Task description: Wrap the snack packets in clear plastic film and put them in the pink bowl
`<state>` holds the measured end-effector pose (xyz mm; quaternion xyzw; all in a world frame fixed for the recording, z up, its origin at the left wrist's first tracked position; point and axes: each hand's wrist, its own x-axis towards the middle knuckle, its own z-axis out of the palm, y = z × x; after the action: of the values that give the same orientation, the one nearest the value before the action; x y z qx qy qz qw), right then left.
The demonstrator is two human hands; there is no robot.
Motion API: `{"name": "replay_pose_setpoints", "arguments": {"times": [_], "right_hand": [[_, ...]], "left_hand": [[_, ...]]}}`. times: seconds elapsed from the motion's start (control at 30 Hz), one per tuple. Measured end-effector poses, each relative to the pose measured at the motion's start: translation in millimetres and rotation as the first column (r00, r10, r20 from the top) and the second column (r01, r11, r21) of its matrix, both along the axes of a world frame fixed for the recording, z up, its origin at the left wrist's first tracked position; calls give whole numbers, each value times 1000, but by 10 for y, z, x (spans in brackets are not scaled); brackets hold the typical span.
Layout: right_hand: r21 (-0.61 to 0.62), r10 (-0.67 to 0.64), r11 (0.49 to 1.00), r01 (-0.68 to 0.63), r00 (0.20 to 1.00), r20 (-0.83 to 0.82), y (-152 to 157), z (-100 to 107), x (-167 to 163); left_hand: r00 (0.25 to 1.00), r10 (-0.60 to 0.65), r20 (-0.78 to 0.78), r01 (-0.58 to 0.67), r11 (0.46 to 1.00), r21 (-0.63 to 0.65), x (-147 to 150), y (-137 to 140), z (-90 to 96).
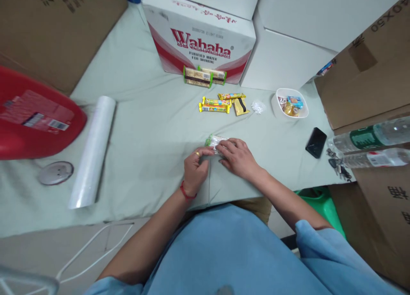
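Head view shows a small green-edged packet (214, 141) in shiny clear wrap on the pale green cloth-covered surface (153, 120), just in front of the person. The left hand (195, 167) reaches its near left part with the fingertips, and the right hand (237, 159) lies with bent fingers over its right part; whether either grip is closed on it, I cannot tell. Beyond lie yellow-wrapped bars (214, 109), with a crumpled clear wrapper (258, 106) to their right.

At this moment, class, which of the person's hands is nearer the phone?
Right. The right hand lies left of the phone; the left hand is farther left, past the right hand.
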<state>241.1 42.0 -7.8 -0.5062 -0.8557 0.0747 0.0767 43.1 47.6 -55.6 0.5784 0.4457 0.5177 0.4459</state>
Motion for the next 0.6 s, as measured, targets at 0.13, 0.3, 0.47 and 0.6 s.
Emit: {"name": "replay_pose_setpoints", "arguments": {"times": [0.13, 0.3, 0.47, 0.6], "right_hand": [[-83, -35, 996, 32, 999, -34, 199, 60, 41], [-220, -287, 953, 209, 853, -435, 213, 217, 82], [-441, -418, 889, 120, 605, -677, 22, 160, -7], [-399, -382, 911, 108, 588, -713, -166, 13, -125]], "left_hand": [[986, 160, 52, -156, 985, -74, 4, -35, 41], [947, 254, 196, -191, 938, -288, 34, -129, 187], [890, 92, 446, 134, 883, -450, 162, -123, 239], [922, 103, 373, 73, 900, -430, 257, -85, 223]]}}
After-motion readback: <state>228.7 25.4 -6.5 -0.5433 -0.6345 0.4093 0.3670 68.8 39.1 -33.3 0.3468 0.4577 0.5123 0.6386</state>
